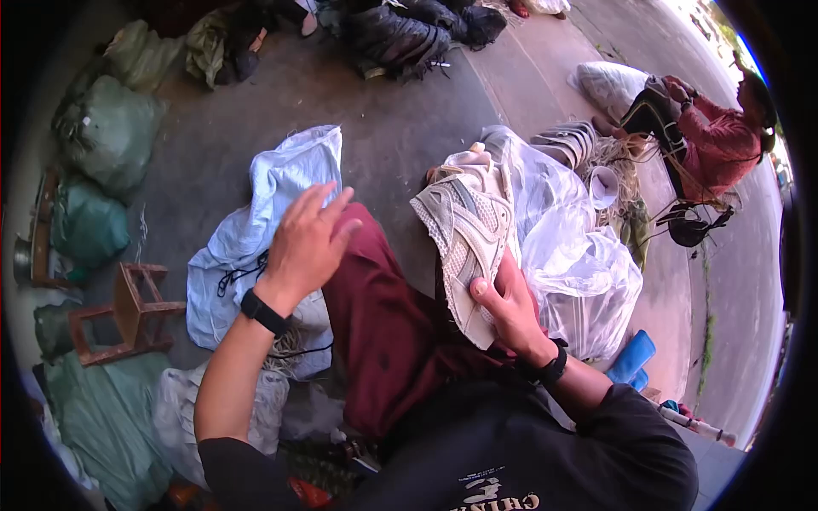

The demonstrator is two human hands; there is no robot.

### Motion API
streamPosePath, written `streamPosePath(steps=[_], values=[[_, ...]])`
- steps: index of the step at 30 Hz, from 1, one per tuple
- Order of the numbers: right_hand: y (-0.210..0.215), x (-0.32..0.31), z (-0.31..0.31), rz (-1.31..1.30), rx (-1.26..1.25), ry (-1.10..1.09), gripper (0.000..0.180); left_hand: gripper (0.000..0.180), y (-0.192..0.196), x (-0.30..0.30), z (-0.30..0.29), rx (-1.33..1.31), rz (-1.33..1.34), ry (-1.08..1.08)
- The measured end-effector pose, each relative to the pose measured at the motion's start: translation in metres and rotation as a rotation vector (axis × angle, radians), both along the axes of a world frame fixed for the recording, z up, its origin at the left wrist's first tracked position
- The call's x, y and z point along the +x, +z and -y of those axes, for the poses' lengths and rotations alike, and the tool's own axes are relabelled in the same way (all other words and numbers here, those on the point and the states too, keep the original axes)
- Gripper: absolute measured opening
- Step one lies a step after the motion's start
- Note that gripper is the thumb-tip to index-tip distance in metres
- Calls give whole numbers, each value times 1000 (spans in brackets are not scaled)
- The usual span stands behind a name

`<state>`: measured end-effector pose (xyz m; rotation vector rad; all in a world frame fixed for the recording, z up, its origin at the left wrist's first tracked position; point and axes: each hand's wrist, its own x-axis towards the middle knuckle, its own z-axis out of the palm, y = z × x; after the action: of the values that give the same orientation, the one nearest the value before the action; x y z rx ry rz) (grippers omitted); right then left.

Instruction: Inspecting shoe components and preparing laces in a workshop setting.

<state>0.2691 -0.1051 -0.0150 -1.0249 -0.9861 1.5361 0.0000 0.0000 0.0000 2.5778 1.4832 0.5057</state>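
Note:
My right hand (509, 311) is closed on a cream-and-white mesh sneaker upper (464, 226), thumb on its outer face and the fingers hidden behind it. The upper stands tilted over my right thigh, with no sole visible. My left hand (302, 234) is raised with fingers apart and holds nothing. It is over the edge of a pale white sack (220, 294), beside my dark red trouser leg (366, 272). Black cord (243, 277) and a bundle of pale strings (294, 358) lie by the sack, below my left wrist.
Right of the upper sits a clear plastic bag (579, 289), then curved grey pieces (569, 140) and a straw-coloured string heap (626, 170). A person (720, 140) sits beyond. Left are a wooden stool (132, 307) and green sacks (111, 140); dark bundles (396, 43) lie ahead.

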Motion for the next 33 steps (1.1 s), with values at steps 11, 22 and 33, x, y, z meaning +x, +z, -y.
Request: streamPosePath(steps=[11, 22, 33], values=[[-12, -18, -11, 44, 47, 74, 88, 46, -61, -51, -13, -360, 159, 317], [-19, -71, -38, 324, 113, 44, 98, 50, -37, -2, 23, -409, 1113, 179], [-20, -47, -31, -19, 92, -196, 81, 60, -53, -33, -41, -788, 171, 312]])
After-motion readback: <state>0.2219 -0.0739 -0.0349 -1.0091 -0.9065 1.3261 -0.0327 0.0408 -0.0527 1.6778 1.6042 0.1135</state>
